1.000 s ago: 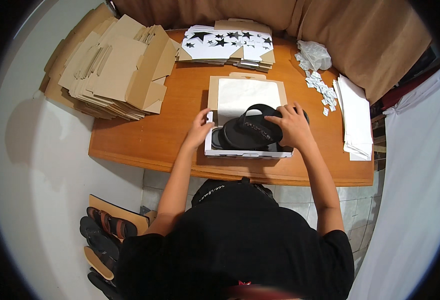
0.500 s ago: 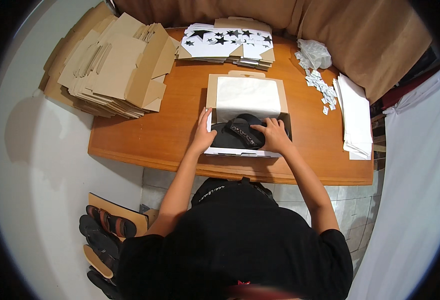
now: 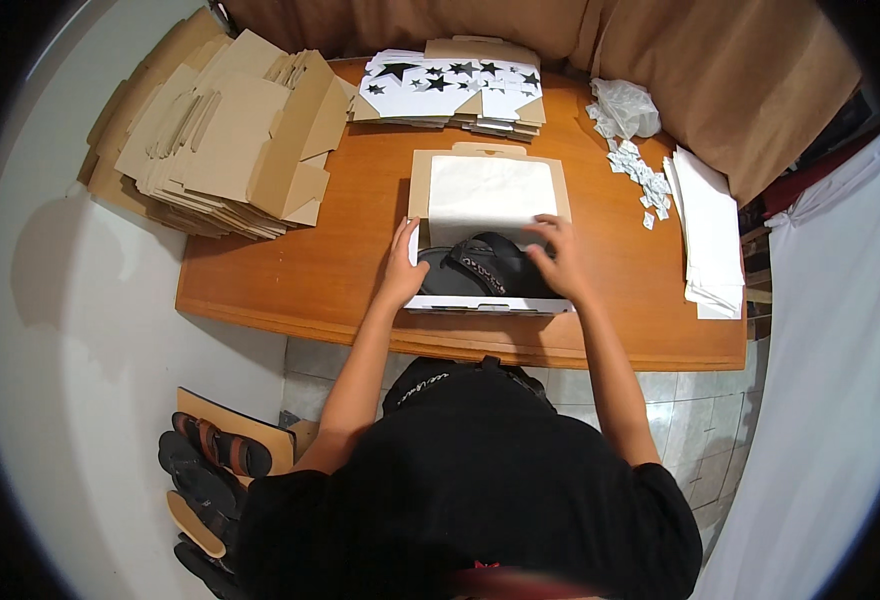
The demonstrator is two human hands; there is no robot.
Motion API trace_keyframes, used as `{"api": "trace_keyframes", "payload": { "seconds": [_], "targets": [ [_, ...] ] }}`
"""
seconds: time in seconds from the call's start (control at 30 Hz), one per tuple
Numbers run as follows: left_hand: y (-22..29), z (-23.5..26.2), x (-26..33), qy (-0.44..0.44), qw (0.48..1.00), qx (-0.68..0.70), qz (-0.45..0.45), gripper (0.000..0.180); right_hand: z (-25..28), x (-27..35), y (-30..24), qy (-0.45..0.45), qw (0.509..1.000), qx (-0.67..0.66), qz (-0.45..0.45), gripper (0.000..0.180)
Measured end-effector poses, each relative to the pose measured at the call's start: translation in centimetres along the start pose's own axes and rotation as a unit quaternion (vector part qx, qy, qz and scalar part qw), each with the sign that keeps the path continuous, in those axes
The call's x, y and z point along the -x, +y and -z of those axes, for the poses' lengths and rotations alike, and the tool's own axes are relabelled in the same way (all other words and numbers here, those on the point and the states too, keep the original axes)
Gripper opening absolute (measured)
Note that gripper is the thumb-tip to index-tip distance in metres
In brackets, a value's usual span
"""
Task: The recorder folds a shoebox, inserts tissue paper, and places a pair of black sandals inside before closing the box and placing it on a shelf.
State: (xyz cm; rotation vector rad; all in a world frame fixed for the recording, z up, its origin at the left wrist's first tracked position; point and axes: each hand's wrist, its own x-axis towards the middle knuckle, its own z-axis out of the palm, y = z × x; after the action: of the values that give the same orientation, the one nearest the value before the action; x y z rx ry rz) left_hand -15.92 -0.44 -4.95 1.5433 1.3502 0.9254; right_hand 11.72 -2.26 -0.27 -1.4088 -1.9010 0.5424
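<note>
In the middle of the table stands an open cardboard shoebox (image 3: 490, 304), its white-lined lid raised at the back with white paper (image 3: 490, 195) against it. Black sandals (image 3: 485, 268) with patterned straps lie inside. My left hand (image 3: 403, 268) grips the box's left wall, thumb on the inner side and fingers along the edge. Over the right end of the box, my right hand (image 3: 558, 260) is open with fingers apart, beside the sandals. Its fingertips are near the white paper; whether they touch anything I cannot tell.
Flattened brown boxes (image 3: 225, 130) are piled at the left. A stack of star-printed white cardboard (image 3: 440, 90) lies at the back. Small white packets (image 3: 640, 175), a clear plastic bag (image 3: 628, 105) and white paper sheets (image 3: 705, 235) are on the right. More sandals (image 3: 200, 475) stand at lower left.
My right hand has lifted off the sandal and moved slightly back, fingers spreading. The sandal has shifted a little within the box. My left hand stays on the box's left side.
</note>
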Motion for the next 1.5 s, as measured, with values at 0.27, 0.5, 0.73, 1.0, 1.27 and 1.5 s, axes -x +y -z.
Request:
{"api": "trace_keyframes", "payload": {
  "seconds": [0.27, 0.5, 0.73, 1.0, 1.27, 1.5],
  "targets": [
    [-0.7, -0.4, -0.4, -0.006, 0.999, -0.001, -0.037, 0.071, -1.4, 2.5, 8.6, 0.2, 0.94, -0.208, -0.181, 0.038],
    [-0.5, -0.9, -1.4, -0.004, 0.999, 0.007, -0.041, 0.068, -1.4, 1.5, 5.1, 0.118, 0.975, 0.081, -0.17, 0.06],
    [-0.9, -4.4, -4.6, -0.041, 0.994, 0.085, -0.054, 0.064, 2.0, 1.0, 7.6, 0.157, 0.971, 0.035, -0.177, 0.053],
    [0.4, -9.7, -9.5, -0.087, 0.99, 0.066, -0.09, 0.063, 5.7, 1.5, 15.2, 0.276, 0.946, -0.09, -0.145, 0.04],
    [0.7, -10.3, -10.2, -0.066, 0.992, 0.083, -0.068, 0.063, 8.9, 1.5, 21.6, 0.269, 0.928, 0.024, -0.257, 0.023],
    [1.6, -10.5, -9.5, -0.047, 0.996, 0.045, -0.053, 0.057, 10.8, 1.2, 26.8, 0.264, 0.905, 0.193, -0.272, 0.032]
  ]
}}
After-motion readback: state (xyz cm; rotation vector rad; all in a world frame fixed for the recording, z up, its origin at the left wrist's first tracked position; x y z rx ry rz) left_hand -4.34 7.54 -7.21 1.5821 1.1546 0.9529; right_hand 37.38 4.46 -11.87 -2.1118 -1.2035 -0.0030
